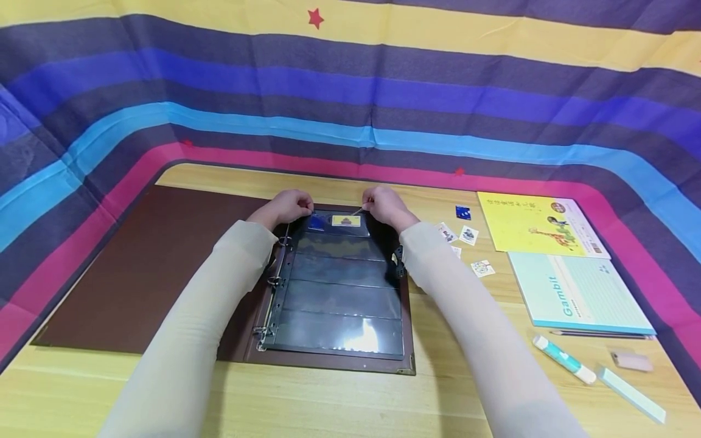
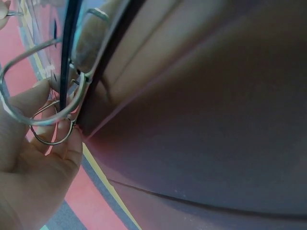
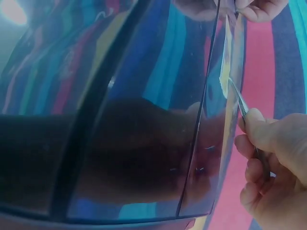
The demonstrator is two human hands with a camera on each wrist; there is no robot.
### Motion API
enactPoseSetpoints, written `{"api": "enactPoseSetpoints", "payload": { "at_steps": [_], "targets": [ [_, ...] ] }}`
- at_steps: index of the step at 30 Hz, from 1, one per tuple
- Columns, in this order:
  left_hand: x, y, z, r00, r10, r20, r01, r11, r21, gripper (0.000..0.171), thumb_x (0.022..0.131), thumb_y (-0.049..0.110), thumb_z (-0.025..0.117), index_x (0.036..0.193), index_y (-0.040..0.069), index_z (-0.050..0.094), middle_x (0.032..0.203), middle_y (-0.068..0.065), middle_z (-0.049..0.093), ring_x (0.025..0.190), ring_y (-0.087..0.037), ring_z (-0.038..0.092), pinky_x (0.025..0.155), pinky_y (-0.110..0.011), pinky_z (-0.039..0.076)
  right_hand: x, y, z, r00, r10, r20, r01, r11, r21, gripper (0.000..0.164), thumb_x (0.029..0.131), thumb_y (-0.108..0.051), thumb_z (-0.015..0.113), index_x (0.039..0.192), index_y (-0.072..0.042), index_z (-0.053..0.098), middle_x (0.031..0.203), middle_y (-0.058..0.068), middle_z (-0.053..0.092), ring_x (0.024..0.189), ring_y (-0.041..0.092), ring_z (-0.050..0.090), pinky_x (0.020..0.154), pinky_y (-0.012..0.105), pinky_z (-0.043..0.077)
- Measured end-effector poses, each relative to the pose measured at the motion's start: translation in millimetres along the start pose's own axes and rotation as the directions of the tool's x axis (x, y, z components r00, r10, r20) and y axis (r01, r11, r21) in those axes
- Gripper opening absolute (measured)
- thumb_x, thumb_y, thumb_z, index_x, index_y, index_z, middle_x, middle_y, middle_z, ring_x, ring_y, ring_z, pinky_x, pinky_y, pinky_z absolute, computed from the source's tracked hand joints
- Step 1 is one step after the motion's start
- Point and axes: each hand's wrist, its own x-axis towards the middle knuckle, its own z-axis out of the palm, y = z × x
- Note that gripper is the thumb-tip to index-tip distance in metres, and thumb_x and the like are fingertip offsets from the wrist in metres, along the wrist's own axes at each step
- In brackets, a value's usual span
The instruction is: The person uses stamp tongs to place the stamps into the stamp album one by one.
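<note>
A brown ring-binder album (image 1: 137,255) lies open on the table, with a black page of clear pocket strips (image 1: 342,301) on its right side. At the page's top left corner, my left hand (image 1: 287,208) pinches the upper edge of the page, close to a metal ring (image 2: 14,115). My right hand (image 1: 386,205) grips metal tweezers (image 3: 243,106) at the top right. Their tips meet a yellow-bordered stamp (image 1: 346,221) at the top pocket strip. To its left, a blue stamp (image 1: 317,222) sits in the same strip.
Right of the album lie several loose stamps (image 1: 482,268) and a blue one (image 1: 462,212). Farther right are a yellow booklet (image 1: 528,222), a Gambit notebook (image 1: 580,292), pencils (image 1: 602,334), a glue stick (image 1: 564,359) and a pale blue bar (image 1: 632,394). Striped cloth (image 1: 339,85) hangs behind.
</note>
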Motion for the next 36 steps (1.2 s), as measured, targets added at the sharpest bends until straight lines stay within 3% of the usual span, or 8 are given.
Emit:
{"api": "enactPoseSetpoints", "payload": {
  "at_steps": [8, 15, 29, 32, 36],
  "targets": [
    [0.6, 0.2, 0.2, 1.000, -0.011, -0.006, 0.011, 1.000, 0.009, 0.007, 0.083, 0.009, 0.048, 0.085, 0.005, 0.053, 0.082, -0.008, 0.049, 0.074, -0.022, 0.042, 0.067, -0.033, 0.035, -0.3, -0.9, 1.4, 0.997, -0.053, 0.063, 0.048, 0.996, 0.080, 0.007, 0.080, -0.008, 0.051, 0.080, -0.006, 0.058, 0.080, 0.005, 0.055, 0.075, 0.019, 0.048, 0.071, 0.031, 0.037],
    [0.7, -0.3, 0.3, 1.000, 0.002, -0.007, -0.002, 1.000, 0.017, 0.006, 0.083, 0.008, 0.048, 0.083, 0.004, 0.053, 0.080, -0.008, 0.049, 0.072, -0.022, 0.042, 0.066, -0.033, 0.035, 1.4, -2.3, 8.2, 0.999, -0.039, 0.017, 0.037, 0.994, 0.106, 0.009, 0.082, -0.013, 0.051, 0.080, -0.007, 0.058, 0.081, 0.004, 0.055, 0.075, 0.018, 0.047, 0.070, 0.031, 0.037],
    [1.1, 1.7, 0.2, 1.000, 0.011, -0.007, -0.011, 1.000, 0.017, 0.006, 0.083, 0.007, 0.048, 0.084, 0.003, 0.053, 0.080, -0.008, 0.049, 0.072, -0.022, 0.042, 0.066, -0.033, 0.035, 4.9, -13.2, 12.8, 0.997, -0.044, 0.056, 0.035, 0.987, 0.158, 0.014, 0.084, -0.013, 0.047, 0.087, -0.008, 0.060, 0.086, 0.003, 0.054, 0.076, 0.017, 0.047, 0.071, 0.030, 0.038],
    [1.8, 0.6, 0.6, 1.000, 0.005, -0.004, -0.005, 1.000, 0.022, 0.007, 0.083, 0.008, 0.047, 0.084, 0.004, 0.053, 0.081, -0.008, 0.049, 0.072, -0.022, 0.042, 0.066, -0.033, 0.035, 2.4, -12.4, 8.4, 1.000, -0.013, 0.026, 0.009, 0.990, 0.141, 0.014, 0.084, -0.016, 0.047, 0.090, -0.009, 0.058, 0.088, 0.003, 0.054, 0.080, 0.017, 0.048, 0.072, 0.031, 0.038],
    [1.7, -2.0, 0.3, 1.000, -0.003, 0.005, 0.003, 0.999, 0.039, 0.010, 0.084, 0.010, 0.047, 0.087, 0.005, 0.054, 0.085, -0.008, 0.050, 0.075, -0.021, 0.043, 0.069, -0.034, 0.036, -5.9, -7.0, -8.1, 0.997, 0.020, -0.074, -0.008, 0.988, 0.156, 0.013, 0.084, -0.019, 0.047, 0.091, -0.009, 0.053, 0.086, 0.003, 0.053, 0.075, 0.018, 0.047, 0.068, 0.031, 0.038]
  ]
}}
